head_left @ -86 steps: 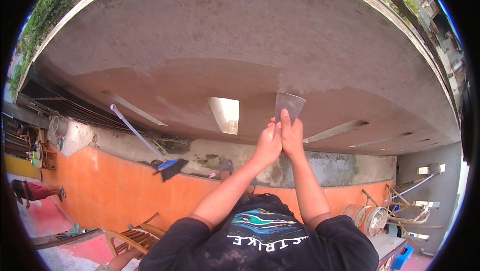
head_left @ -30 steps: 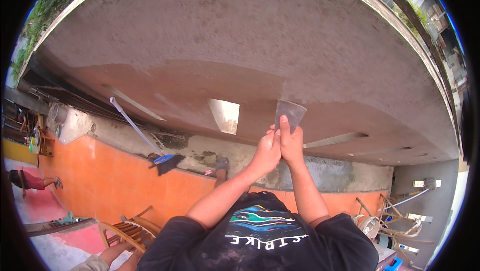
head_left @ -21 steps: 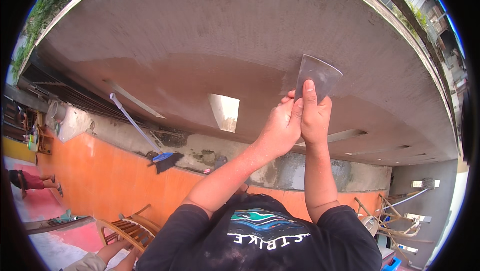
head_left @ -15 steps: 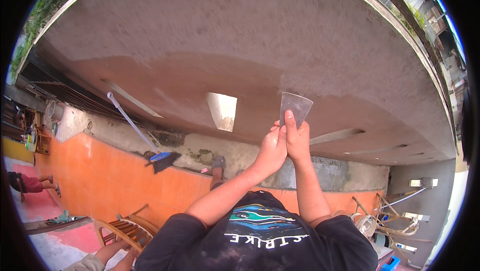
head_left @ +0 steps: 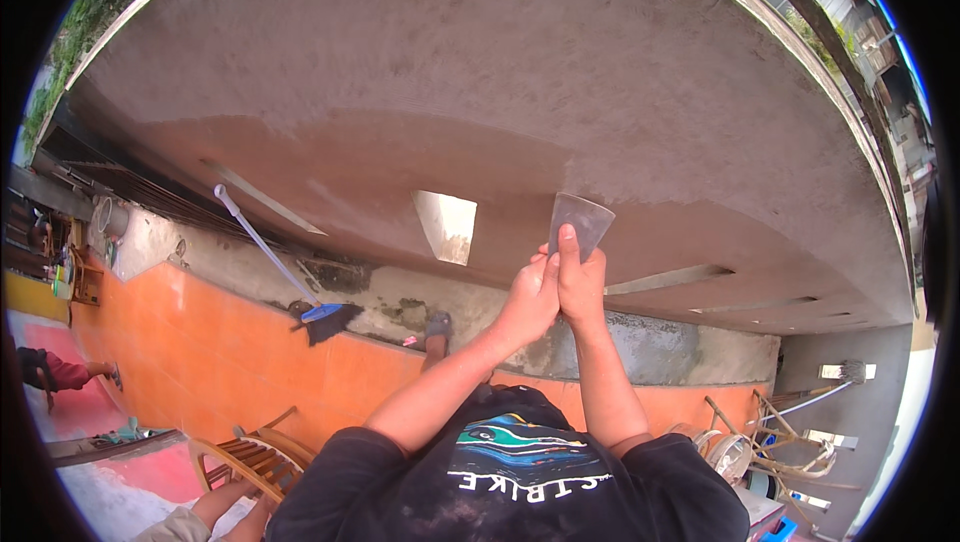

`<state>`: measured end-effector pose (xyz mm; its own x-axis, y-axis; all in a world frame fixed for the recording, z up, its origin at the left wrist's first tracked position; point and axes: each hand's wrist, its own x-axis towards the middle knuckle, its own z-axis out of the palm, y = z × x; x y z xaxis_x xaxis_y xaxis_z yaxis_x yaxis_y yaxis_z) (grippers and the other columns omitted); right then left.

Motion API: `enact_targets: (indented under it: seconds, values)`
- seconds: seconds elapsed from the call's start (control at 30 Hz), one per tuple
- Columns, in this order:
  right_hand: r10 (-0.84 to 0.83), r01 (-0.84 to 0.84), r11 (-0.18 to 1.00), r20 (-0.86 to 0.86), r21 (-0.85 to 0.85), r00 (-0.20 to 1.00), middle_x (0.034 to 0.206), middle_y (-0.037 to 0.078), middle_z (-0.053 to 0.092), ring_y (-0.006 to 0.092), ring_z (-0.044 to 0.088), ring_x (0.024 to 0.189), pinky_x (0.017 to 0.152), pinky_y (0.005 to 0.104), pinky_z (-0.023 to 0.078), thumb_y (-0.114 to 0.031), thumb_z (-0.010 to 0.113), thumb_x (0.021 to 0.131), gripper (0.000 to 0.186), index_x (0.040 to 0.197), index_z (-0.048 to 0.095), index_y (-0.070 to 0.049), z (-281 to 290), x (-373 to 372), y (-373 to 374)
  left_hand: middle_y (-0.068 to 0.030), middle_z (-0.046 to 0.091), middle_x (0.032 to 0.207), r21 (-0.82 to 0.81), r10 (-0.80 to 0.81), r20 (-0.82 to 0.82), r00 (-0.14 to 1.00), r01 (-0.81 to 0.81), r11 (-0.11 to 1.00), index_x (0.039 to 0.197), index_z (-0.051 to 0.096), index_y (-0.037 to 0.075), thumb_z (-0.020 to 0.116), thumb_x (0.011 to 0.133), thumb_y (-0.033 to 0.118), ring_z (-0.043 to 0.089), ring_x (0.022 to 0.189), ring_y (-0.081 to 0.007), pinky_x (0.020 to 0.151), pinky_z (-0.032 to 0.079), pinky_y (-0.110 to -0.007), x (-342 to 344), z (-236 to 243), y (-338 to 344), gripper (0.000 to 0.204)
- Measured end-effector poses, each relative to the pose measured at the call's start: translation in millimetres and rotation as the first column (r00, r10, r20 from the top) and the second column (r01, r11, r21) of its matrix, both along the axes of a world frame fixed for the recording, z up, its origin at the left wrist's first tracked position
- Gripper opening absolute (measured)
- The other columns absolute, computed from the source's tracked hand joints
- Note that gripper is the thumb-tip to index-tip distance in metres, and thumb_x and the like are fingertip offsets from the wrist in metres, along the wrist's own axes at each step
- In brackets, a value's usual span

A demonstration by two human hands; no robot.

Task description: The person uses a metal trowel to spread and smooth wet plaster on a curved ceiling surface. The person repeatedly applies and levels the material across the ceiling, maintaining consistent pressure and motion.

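While both hands [head_left: 555,292] press a trowel [head_left: 580,224], grey plastered wall [head_left: 480,62] spreads.

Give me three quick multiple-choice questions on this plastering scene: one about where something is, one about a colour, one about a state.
1. Where is the broom?
A. leaning against the wall
B. in the person's hands
C. on the chair

2. What colour are the floor tiles?
A. green
B. orange
C. white

3. How is the trowel held?
A. lying loose
B. by one hand only
C. by both hands, pressed to the grey wall

Answers: 1 A, its head meets the tiled floor and the handle slants to the wall. 2 B, orange throughout. 3 C, left hand and right hand grip it together.
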<state>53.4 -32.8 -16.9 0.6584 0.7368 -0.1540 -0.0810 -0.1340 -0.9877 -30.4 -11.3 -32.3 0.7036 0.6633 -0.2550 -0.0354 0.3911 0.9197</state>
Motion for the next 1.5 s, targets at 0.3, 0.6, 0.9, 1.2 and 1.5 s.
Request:
enact_targets:
  seconds: [0.3, 0.6, 0.9, 1.2, 1.5]
  values:
    - [0.045, -0.051, 0.964, 0.031, 0.262, 0.999, 0.073, 0.009, 0.065, 0.0157, 0.065, 0.068, 0.062, 0.0297, 0.052, -0.04, 0.057, 0.098, 0.044, 0.085, 0.063, 0.002, 68, 9, -5, -0.0195, 0.063, 0.091, 0.404, -0.007, 0.107, 0.994, -0.037, 0.914, 0.103, 0.057, -0.005, 0.031, 0.107, 0.034, 0.063, 0.081, -0.029, 0.074, 0.049, -0.039, 4, 55, 6, 0.047]
    - [0.067, -0.067, 0.998, -0.014, -0.007, 0.998, 0.073, 0.011, 0.067, 0.0158, 0.065, 0.069, 0.062, 0.0303, 0.052, -0.048, 0.054, 0.097, 0.054, 0.084, 0.064, 0.003, -14, 7, -16, -0.0039, 0.05, 0.073, 0.02, 0.081, 0.065, 0.995, -0.082, 0.996, 0.094, 0.053, 0.0, 0.029, 0.107, 0.037, 0.048, 0.049, -0.0096, 0.043, 0.04, -0.026, 0, -14, -16, 0.046]
    - [0.032, -0.043, 0.971, 0.048, 0.237, 0.998, 0.073, 0.011, 0.067, 0.0159, 0.065, 0.067, 0.062, 0.0299, 0.052, -0.042, 0.056, 0.098, 0.049, 0.082, 0.064, 0.004, 45, 5, 14, -0.0101, 0.058, 0.079, 0.367, 0.02, 0.082, 0.996, -0.049, 0.929, 0.098, 0.056, -0.002, 0.031, 0.107, 0.032, 0.055, 0.07, -0.0216, 0.067, 0.044, -0.032, 7, 30, 30, 0.044]
    - [0.087, -0.087, 0.995, -0.001, 0.052, 0.996, 0.074, 0.011, 0.067, 0.0161, 0.065, 0.068, 0.062, 0.0309, 0.053, -0.042, 0.056, 0.098, 0.047, 0.087, 0.064, 0.003, 37, 0, -12, -0.0036, 0.053, 0.072, 0.045, 0.051, 0.069, 0.996, -0.054, 0.998, 0.097, 0.053, 0.001, 0.028, 0.107, 0.038, 0.048, 0.048, -0.0087, 0.045, 0.041, -0.026, -4, 31, -13, 0.046]
    - [0.026, -0.026, 1.0, -0.006, 0.006, 1.0, 0.073, 0.011, 0.067, 0.0172, 0.066, 0.068, 0.062, 0.0319, 0.052, -0.045, 0.055, 0.097, 0.051, 0.085, 0.064, 0.004, 8, -1, -7, -0.0002, 0.046, 0.062, -0.015, 0.033, 0.05, 0.998, -0.032, 0.999, 0.094, 0.048, 0.004, 0.029, 0.106, 0.038, 0.043, 0.04, -0.0084, 0.037, 0.037, -0.025, -6, 11, -4, 0.042]
